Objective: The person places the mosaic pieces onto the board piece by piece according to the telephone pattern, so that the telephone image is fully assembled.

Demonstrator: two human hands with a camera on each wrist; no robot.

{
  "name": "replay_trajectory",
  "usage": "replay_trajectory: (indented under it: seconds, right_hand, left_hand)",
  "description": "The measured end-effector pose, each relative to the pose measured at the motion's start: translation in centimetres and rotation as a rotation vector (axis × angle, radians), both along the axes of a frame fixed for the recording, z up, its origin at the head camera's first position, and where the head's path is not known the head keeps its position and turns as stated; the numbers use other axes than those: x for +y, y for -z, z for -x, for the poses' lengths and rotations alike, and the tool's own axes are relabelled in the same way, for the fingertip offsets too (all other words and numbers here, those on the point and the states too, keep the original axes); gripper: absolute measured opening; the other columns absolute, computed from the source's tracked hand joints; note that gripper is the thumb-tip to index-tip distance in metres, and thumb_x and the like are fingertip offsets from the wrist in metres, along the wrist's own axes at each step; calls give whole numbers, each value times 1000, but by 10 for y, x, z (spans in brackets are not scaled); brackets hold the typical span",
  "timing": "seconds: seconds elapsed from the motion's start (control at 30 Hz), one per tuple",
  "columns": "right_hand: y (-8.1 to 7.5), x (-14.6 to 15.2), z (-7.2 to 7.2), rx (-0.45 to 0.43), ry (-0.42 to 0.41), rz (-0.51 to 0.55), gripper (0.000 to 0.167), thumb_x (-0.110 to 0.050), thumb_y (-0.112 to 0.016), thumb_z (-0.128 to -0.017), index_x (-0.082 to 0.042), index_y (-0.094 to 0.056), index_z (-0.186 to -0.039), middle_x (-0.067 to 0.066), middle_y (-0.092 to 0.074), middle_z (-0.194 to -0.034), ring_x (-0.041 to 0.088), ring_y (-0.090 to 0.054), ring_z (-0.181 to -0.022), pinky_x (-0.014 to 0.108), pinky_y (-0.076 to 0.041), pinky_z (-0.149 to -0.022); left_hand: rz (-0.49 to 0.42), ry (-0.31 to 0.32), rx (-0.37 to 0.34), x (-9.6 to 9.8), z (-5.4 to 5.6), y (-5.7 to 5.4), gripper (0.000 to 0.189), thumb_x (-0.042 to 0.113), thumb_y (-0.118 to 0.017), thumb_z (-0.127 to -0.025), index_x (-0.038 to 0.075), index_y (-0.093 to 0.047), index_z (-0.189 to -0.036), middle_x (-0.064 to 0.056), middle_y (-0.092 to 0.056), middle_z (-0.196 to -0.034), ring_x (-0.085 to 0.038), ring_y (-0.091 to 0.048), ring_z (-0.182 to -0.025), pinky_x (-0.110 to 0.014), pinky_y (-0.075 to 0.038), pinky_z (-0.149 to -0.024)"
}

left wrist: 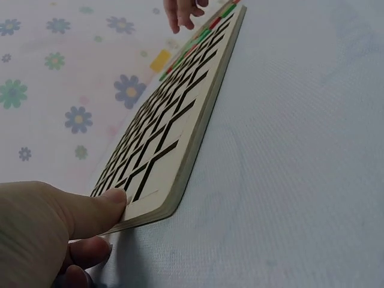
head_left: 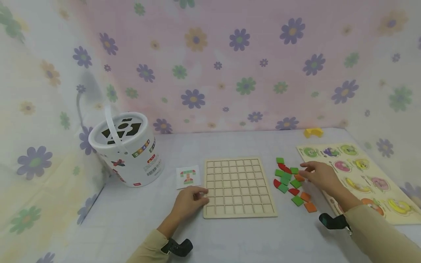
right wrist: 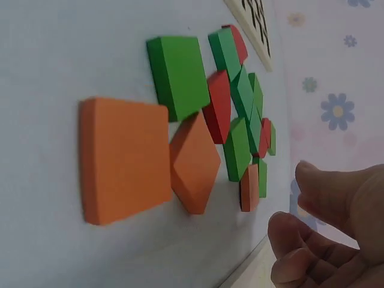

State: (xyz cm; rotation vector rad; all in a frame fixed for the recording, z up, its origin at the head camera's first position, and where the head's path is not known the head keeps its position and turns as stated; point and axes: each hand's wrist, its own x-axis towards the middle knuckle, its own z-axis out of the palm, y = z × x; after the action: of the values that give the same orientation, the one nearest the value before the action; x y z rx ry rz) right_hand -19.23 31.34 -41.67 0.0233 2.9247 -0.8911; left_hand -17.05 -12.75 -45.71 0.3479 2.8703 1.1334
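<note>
A wooden grid board (head_left: 239, 188) lies flat in the middle of the table. My left hand (head_left: 189, 202) grips its left edge; in the left wrist view the thumb (left wrist: 99, 210) presses on top and the fingers curl below the rim. Right of the board are scattered loose tiles: green squares (head_left: 297, 200), orange squares (head_left: 310, 207) and red rounded pieces (head_left: 294, 191). Over the right side of these tiles hovers my right hand (head_left: 322, 177), thumb and fingers apart with nothing between them. A pattern card (head_left: 188, 176) showing a T-like shape lies left of the board.
A white bucket (head_left: 141, 166) with a shape-cut lid and raised handle stands at the back left. On the right lies a wooden fruit puzzle board (head_left: 368, 166), partly under the right arm. A yellow arched piece (head_left: 313, 132) sits at the back. Flowered cloth (head_left: 210, 73) surrounds the table.
</note>
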Motion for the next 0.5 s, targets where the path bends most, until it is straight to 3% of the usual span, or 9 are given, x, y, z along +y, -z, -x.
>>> replay_trajectory:
  seconds: [0.3,0.5]
  right_hand:
    - [4,16,35,-163,-91,-23,57,-35,-64,-93,2,-54,-135,34,-56,-125,41,-57,-106,48,-51,-83]
    - [3,18,42,-194,-108,-28,53,-29,-65,-91,3,-56,-133,32,-58,-121,36,-59,-101,46,-51,-82]
  left_hand:
    - [-6,-11,4,-1,-1,3,25,25,-78,-83,16,-76,-106,7,-58,-78,-6,-47,-71,-21,-38,-63]
    - [1,-1,4,-2,2,5,26,27,-77,-84,18,-75,-108,8,-58,-79,-6,-48,-73,-21,-38,-64]
